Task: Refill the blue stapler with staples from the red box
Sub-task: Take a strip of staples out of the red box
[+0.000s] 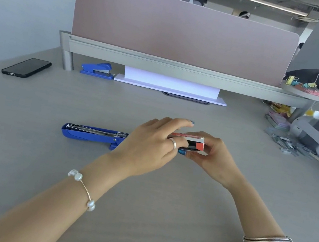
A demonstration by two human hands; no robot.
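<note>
The blue stapler (92, 134) lies opened flat on the desk (138, 213), long axis left–right, its hinge end just beside the left hand (150, 144). That hand's fingertips pinch at the red box (192, 142), which the right hand (211, 157) grasps; the left hand is therefore nearer the magazine.
</note>
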